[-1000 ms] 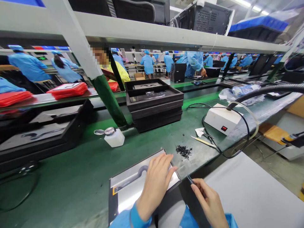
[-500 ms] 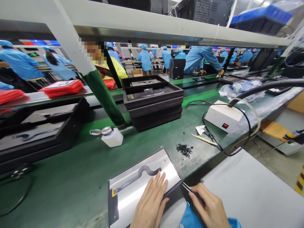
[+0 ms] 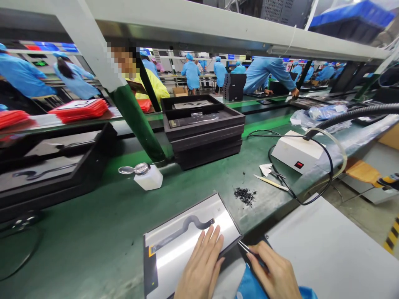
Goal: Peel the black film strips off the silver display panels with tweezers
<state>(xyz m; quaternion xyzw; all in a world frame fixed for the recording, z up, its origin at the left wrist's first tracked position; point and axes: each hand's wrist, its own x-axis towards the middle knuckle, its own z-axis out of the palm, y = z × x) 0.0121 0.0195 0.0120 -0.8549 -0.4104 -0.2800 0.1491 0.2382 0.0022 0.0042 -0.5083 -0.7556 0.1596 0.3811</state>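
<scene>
A flat display panel (image 3: 174, 265) with a silvery back lies at the front edge of the green bench, a dark curved ribbon cable (image 3: 190, 224) running across it. My left hand (image 3: 202, 263) rests flat on the panel, fingers stretched out, the tips close to the cable's end. In my right hand (image 3: 274, 270) is a pair of tweezers (image 3: 244, 246), pinched between thumb and fingers. The tweezers' tips are at the panel's right corner; whether they grip anything there is too small to tell.
Black scraps (image 3: 245, 196) lie beyond the panel, near a yellow-handled pointed tool (image 3: 271, 182) and a white box (image 3: 296, 153) with a hose. A white dispenser bottle (image 3: 149, 177) stands left of stacked black trays (image 3: 205, 137). Workers in blue sit farther back.
The view has shifted slightly, so the bench items appear a little further right. Both hands keep nearly the same pose, with the tweezers still at the panel's corner.
</scene>
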